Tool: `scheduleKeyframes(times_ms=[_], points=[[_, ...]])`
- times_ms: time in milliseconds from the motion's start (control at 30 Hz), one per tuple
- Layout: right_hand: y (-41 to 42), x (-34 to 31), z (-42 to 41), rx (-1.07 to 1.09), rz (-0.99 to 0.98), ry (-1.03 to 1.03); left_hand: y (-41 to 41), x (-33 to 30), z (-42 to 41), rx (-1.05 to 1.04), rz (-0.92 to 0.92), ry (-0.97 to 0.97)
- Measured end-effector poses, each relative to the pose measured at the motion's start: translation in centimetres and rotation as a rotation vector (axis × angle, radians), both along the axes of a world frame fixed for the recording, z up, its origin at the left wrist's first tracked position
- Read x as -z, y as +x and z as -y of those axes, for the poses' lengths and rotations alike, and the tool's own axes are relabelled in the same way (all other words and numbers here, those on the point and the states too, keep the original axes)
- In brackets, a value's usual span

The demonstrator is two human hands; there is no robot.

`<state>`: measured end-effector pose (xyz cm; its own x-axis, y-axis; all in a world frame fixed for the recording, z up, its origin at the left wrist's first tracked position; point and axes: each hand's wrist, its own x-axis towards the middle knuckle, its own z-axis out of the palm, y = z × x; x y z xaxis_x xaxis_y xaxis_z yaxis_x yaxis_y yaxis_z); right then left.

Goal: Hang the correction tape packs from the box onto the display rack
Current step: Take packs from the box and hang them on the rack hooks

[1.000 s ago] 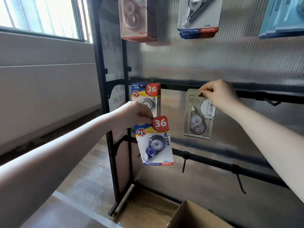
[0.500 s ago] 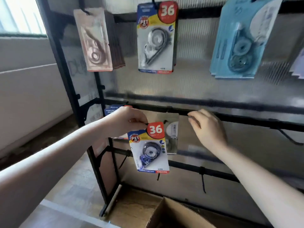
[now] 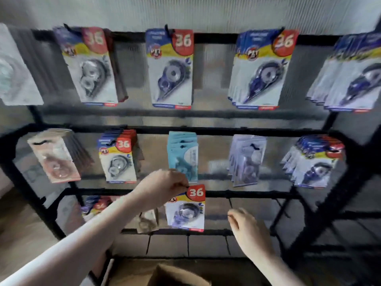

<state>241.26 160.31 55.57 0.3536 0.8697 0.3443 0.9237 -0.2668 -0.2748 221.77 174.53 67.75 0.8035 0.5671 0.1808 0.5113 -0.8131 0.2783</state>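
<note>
Left hand (image 3: 162,187) pinches the top corner of a correction tape pack (image 3: 186,209), which dangles just below its fingers, in front of the display rack (image 3: 237,194). Right hand (image 3: 248,230) sits a bit lower to the right, fingers loosely curled, holding nothing. Cardboard box (image 3: 177,275) is below both, hung packs above.

left hand (image 3: 165,187): pinches top of a correction tape pack (image 3: 186,209), before the display rack (image 3: 257,132)
right hand (image 3: 250,231): loosely curled, holding nothing
cardboard box (image 3: 177,275): bottom edge, below hands
</note>
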Motion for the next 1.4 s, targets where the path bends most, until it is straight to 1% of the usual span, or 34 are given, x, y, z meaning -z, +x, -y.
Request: scheduleKeyframes(times_ms=[100,233,400,500,633,767,900,967,1033,1167,1267,1400], points=[[4.2,-1.5,2.8,0.018,0.059,0.001,5.1,-1.4,1.9,0.031,0.021,0.013],[11.0,-2.2,5.6,0.040,0.070,0.035,12.4,-2.2,4.8,0.052,0.037,0.013],[18.1,-2.4,8.4,0.043,0.062,0.063,20.4,-2.9,8.8,0.026,0.123,0.014],[20.9,-2.4,9.9,0.076,0.013,0.051,24.1,-3.3,10.1,0.045,0.143,0.000],[23.4,-2.8,11.1,0.078,0.032,0.031,28.1,-4.4,10.7,0.081,0.129,-0.003],[24.9,-3.2,11.5,0.094,-0.017,0.017,31.0,-5.3,11.1,0.089,0.137,0.023],[25.8,-3.7,11.7,0.087,0.037,0.029,33.9,-5.9,11.7,0.114,0.167,0.052],[26.5,-3.9,11.9,0.085,0.028,0.051,35.4,-5.9,12.0,0.117,0.187,0.061],[27.0,-4.2,12.0,0.080,0.048,0.047,36.7,-5.7,12.1,0.100,0.192,0.066],[27.7,-5.1,11.9,0.065,0.157,0.082,38.2,-5.3,12.0,0.049,0.170,0.055],[28.4,-5.1,12.0,0.032,0.151,0.136,38.6,-4.8,12.1,0.038,0.150,0.048],[29.0,-4.7,12.2,-0.009,0.167,0.176,38.8,-4.1,11.6,-0.033,0.135,-0.008]])
